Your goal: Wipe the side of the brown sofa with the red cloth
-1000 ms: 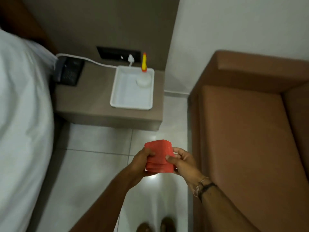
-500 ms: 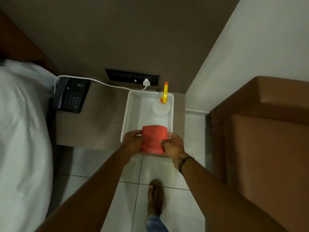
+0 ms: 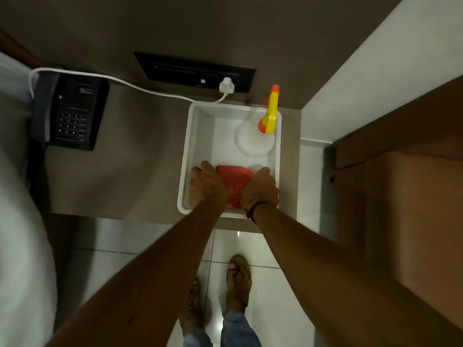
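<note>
Bed [image 3: 17,221] fills the whole left edge, white sheet, blurred. Brown sofa [image 3: 406,196] takes the right side, its side panel facing a narrow strip of pale tiled floor [image 3: 310,186]. That strip, between sofa and nightstand, is bare.

Nightstand [image 3: 120,176] sits between bed and sofa, back edge against the dark wall. Its front edge runs across mid-frame; beyond it open floor tiles, where the person's two sandalled feet [image 3: 238,279] stand.

On the nightstand's left back corner: black telephone [image 3: 72,113], near the bed. A white cable [image 3: 130,85] runs along the back edge to a plug in the dark wall panel [image 3: 195,75].

White tray [image 3: 186,156] occupies the nightstand's right end, its near rim close to the front edge, its right wall just inside the right edge. Free surface lies between phone and tray.

Inside the tray, far right corner: a spray bottle [image 3: 254,141], pale body, yellow and orange trigger head (head leans over the tray's back rim). Near half of the tray: the red cloth [image 3: 231,177], bunched, low in the tray; whether it touches the bottom I cannot tell.

Left hand [image 3: 206,186] grips the cloth's left side, fingers curled down over it. Right hand [image 3: 259,189] (dark band at the wrist) clasps the right side the same way. Both hands reach in over the tray's near rim.
</note>
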